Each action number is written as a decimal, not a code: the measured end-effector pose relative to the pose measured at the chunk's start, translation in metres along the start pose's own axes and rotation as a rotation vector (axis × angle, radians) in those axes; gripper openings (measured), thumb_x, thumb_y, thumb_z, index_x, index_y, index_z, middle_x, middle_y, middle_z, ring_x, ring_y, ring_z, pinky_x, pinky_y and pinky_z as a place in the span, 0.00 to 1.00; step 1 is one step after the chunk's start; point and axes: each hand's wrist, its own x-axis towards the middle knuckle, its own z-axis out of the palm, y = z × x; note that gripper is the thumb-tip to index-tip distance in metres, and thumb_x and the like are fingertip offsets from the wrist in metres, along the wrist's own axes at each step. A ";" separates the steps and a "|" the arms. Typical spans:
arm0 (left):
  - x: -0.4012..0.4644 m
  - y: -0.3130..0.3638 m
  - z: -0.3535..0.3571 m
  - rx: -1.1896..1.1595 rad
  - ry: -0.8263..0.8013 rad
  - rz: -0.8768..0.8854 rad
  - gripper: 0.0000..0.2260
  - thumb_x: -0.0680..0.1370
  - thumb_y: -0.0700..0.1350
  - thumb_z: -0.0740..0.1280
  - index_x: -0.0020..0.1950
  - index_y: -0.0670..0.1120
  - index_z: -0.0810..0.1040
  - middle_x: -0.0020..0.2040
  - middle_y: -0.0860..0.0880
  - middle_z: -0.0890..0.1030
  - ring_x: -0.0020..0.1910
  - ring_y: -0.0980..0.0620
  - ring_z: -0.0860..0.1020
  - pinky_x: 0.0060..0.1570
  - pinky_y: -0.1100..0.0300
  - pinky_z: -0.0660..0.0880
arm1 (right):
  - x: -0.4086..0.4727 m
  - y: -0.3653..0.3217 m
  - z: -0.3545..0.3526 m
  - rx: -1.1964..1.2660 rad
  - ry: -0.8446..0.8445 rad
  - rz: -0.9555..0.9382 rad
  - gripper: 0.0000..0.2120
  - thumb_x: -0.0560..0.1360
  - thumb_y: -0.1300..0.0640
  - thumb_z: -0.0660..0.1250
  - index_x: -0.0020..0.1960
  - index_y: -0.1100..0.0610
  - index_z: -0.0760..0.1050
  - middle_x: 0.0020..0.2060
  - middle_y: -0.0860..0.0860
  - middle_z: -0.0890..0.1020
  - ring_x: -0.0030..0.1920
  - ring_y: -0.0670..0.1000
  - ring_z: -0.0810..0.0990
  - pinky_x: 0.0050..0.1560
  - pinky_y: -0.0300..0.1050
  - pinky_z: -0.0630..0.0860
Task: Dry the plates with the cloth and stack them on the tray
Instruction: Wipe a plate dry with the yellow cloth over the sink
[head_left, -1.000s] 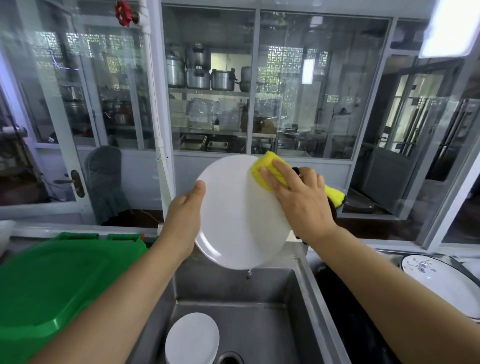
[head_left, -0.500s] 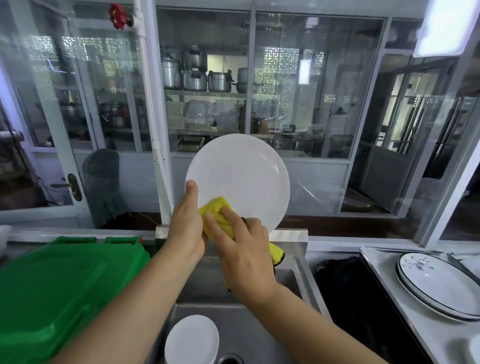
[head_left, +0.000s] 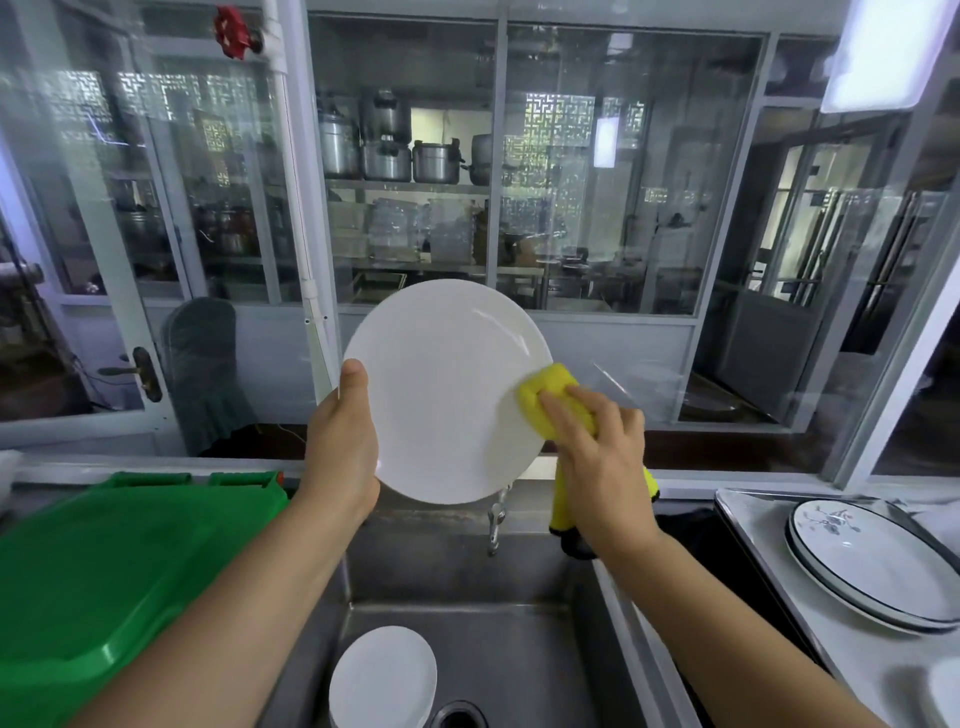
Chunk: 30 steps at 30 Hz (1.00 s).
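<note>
Plate (head_left: 447, 395) is upright above the sink (head_left: 467, 613) in my left hand (head_left: 343, 441) grip, while my right hand (head_left: 602, 457), closed on the cloth (head_left: 550, 395), has swept from the lower-left rim to the right edge, so drying continues.

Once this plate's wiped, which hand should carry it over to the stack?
Probably left. The left hand already pinches the white plate by its rim, while the right hand is full of the yellow cloth. The stacked plates sit on the right, so it must reach across.
</note>
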 end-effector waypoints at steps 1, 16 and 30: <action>0.000 -0.001 -0.001 0.023 0.006 0.015 0.16 0.79 0.63 0.56 0.42 0.55 0.76 0.32 0.64 0.81 0.31 0.62 0.80 0.25 0.68 0.74 | 0.006 0.001 -0.001 0.083 -0.008 0.127 0.24 0.71 0.70 0.65 0.64 0.55 0.76 0.62 0.59 0.74 0.51 0.63 0.69 0.50 0.57 0.72; 0.015 -0.018 -0.002 0.335 -0.040 -0.078 0.22 0.78 0.56 0.63 0.68 0.47 0.67 0.60 0.47 0.75 0.54 0.46 0.75 0.44 0.56 0.75 | 0.024 -0.039 -0.006 1.150 -0.137 0.803 0.13 0.73 0.63 0.70 0.51 0.46 0.79 0.43 0.48 0.85 0.44 0.49 0.83 0.42 0.44 0.80; -0.005 -0.011 0.021 -0.297 -0.040 -0.287 0.13 0.77 0.55 0.66 0.48 0.45 0.78 0.35 0.47 0.85 0.32 0.48 0.84 0.26 0.55 0.78 | -0.014 -0.068 0.026 0.117 0.103 -0.344 0.20 0.69 0.54 0.74 0.59 0.56 0.77 0.51 0.57 0.82 0.36 0.59 0.76 0.35 0.49 0.75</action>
